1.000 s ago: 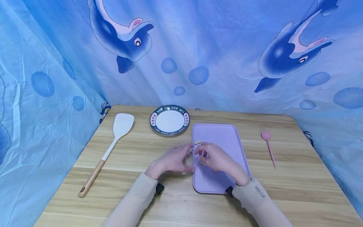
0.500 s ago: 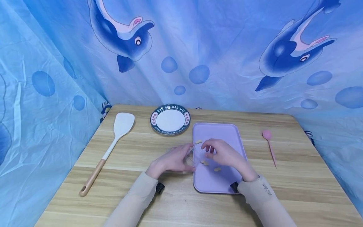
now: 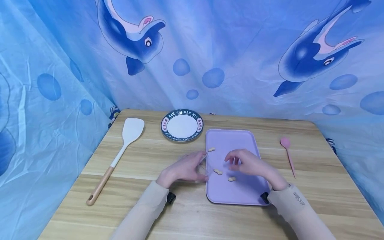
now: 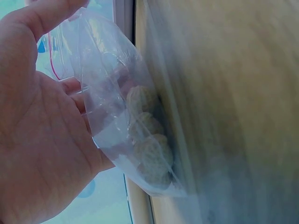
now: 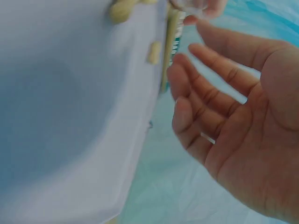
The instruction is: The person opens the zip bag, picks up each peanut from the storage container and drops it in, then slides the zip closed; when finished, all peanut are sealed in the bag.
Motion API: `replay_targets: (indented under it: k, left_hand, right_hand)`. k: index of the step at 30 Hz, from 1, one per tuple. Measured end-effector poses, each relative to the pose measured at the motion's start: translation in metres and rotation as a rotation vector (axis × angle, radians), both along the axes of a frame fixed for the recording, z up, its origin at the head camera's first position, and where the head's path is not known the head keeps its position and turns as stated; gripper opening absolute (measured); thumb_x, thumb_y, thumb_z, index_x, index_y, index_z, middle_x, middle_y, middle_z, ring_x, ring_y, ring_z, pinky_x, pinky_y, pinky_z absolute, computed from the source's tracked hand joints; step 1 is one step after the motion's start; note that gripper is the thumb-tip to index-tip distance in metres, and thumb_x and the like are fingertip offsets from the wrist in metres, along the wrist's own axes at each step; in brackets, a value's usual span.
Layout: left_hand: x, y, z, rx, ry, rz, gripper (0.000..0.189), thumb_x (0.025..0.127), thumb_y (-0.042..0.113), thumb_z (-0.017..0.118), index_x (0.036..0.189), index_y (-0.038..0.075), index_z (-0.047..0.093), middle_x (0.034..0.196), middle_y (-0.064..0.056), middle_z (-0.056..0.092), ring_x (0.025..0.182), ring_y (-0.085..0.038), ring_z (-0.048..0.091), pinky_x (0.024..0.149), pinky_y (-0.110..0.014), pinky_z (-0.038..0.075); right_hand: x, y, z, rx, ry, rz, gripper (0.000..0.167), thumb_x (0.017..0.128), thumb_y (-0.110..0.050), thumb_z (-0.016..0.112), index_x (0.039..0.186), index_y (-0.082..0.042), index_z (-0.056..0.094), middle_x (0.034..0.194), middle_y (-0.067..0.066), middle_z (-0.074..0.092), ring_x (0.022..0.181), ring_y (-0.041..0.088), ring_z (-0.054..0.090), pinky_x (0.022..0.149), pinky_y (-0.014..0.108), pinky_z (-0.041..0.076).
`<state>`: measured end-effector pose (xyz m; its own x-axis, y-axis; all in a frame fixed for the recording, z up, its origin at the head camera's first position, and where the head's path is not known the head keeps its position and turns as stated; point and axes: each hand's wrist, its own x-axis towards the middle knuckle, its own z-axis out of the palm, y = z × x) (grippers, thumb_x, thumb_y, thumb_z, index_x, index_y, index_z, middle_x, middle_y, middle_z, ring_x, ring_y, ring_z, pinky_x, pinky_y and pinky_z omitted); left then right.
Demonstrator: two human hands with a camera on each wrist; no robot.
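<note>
My left hand (image 3: 188,168) holds a clear zip bag (image 4: 105,88) between thumb and fingers, at the left edge of a lilac tray (image 3: 231,140). Several peanuts in their shells (image 4: 149,140) lie in the bottom of the bag in the left wrist view. Over the middle of the tray hovers my right hand (image 3: 247,162), its fingers loosely bent and nothing in them. Three peanuts are on the tray: one (image 3: 211,149) close to the left rim, another (image 3: 218,172) lower down, and a third (image 3: 232,179) below the right hand.
A dark-rimmed white plate (image 3: 182,126) stands behind the tray to the left. Farther left lies a white spatula (image 3: 132,130) with a wooden handle. Right of the tray is a pink spoon (image 3: 285,143). A blue dolphin curtain (image 3: 228,43) hangs around the wooden table (image 3: 144,160).
The right hand has drawn away from the bag, rightward over the tray. Two more peanuts on the tray have come into view. The left hand keeps its hold on the bag.
</note>
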<state>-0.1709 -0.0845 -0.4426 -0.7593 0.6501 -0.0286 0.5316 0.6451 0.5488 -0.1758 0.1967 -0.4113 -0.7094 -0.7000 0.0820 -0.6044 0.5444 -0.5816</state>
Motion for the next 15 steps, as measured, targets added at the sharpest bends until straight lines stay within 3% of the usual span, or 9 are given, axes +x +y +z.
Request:
replay_targets:
  k: [7,15]
  left_hand:
    - [-0.001,0.001,-0.002,-0.013,-0.012,0.012,0.097,0.077,0.047,0.083,0.153,0.01,0.034,0.148,-0.007,0.049,0.132,-0.023,0.049,0.108,-0.038,0.042]
    - [0.001,0.0,-0.001,-0.016,-0.01,0.023,0.096,0.077,0.046,0.083,0.152,0.008,0.035,0.149,-0.01,0.048,0.135,-0.024,0.046,0.111,-0.04,0.038]
  right_hand:
    - [-0.001,0.015,-0.016,-0.021,-0.053,0.135,0.018,0.084,-0.005,0.078,0.101,-0.004,0.071,0.086,0.001,0.067,0.076,0.011,0.06,0.066,0.033,0.054]
    - [0.007,0.017,-0.025,0.015,-0.114,0.15,0.015,0.085,-0.01,0.079,0.096,-0.009,0.07,0.079,-0.007,0.06,0.073,0.011,0.057,0.066,0.028,0.051]
